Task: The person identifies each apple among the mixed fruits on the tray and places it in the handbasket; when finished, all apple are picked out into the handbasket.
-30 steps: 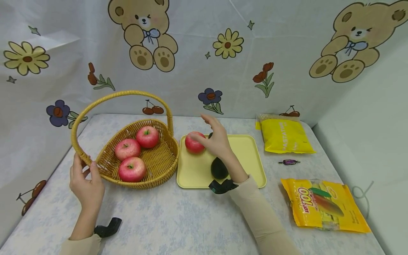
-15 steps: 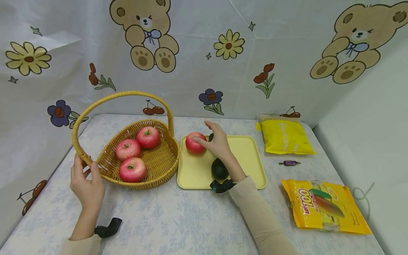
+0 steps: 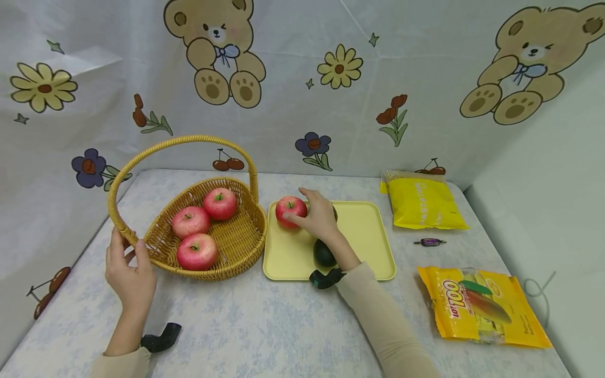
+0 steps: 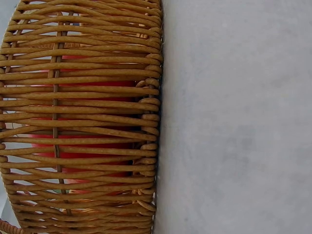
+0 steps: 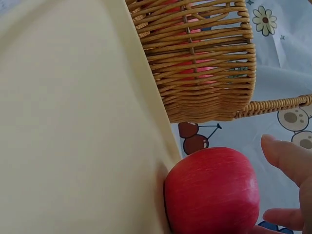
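Note:
In the head view my left hand [image 3: 131, 273] grips the wicker basket [image 3: 238, 247] where its handle meets the near left rim. Three red apples [image 3: 197, 252] lie in the basket; the left wrist view shows its woven wall [image 4: 97, 122] with red behind the gaps. My right hand [image 3: 319, 216] reaches over the pale yellow tray [image 3: 366, 236], thumb and fingers spread around a red apple [image 3: 289, 207] at the tray's far left corner. The right wrist view has that apple [image 5: 214, 192] beside spread fingers, the lower contact partly cut off. Two dark green avocados [image 3: 323, 254] sit partly hidden beneath the right hand.
Right of the tray lie a yellow packet [image 3: 425, 203], a small purple wrapped candy [image 3: 430, 242] and an orange-yellow bag with a mango picture [image 3: 482, 307]. A patterned cloth backdrop [image 3: 283, 63] rises behind the table, and a white wall [image 3: 557, 210] stands at right.
My right hand has come down and slightly left, from above the tray to beside the apple. The left hand and the basket have stayed in place.

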`<action>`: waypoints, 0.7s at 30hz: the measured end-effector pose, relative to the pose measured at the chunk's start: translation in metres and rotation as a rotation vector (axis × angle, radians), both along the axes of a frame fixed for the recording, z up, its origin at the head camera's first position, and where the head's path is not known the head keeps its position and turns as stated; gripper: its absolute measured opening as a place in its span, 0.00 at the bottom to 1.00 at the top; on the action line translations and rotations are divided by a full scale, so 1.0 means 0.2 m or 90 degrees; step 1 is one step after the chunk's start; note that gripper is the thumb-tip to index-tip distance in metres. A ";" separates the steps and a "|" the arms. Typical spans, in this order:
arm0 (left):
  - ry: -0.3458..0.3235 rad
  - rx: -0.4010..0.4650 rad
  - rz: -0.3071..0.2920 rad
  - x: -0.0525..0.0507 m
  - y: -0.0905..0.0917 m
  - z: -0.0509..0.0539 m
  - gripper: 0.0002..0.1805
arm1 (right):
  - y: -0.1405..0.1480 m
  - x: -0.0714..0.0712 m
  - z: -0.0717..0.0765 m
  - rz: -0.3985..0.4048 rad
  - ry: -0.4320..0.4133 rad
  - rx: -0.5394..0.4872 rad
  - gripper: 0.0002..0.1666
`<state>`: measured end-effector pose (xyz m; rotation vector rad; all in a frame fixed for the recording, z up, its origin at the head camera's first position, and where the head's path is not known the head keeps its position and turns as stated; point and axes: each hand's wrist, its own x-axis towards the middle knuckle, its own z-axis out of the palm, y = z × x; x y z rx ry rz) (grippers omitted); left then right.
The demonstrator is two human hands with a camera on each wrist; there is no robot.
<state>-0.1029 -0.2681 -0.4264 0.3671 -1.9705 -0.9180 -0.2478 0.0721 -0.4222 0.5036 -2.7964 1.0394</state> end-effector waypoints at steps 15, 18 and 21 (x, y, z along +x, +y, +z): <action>-0.005 -0.001 0.003 0.00 0.00 0.01 0.26 | -0.02 0.01 0.01 0.010 -0.032 0.084 0.50; -0.005 -0.002 0.004 0.00 0.01 0.01 0.26 | -0.02 0.01 0.00 0.011 -0.026 0.093 0.50; -0.005 -0.001 0.005 0.00 0.01 0.01 0.26 | -0.02 0.01 0.00 0.014 -0.020 0.104 0.50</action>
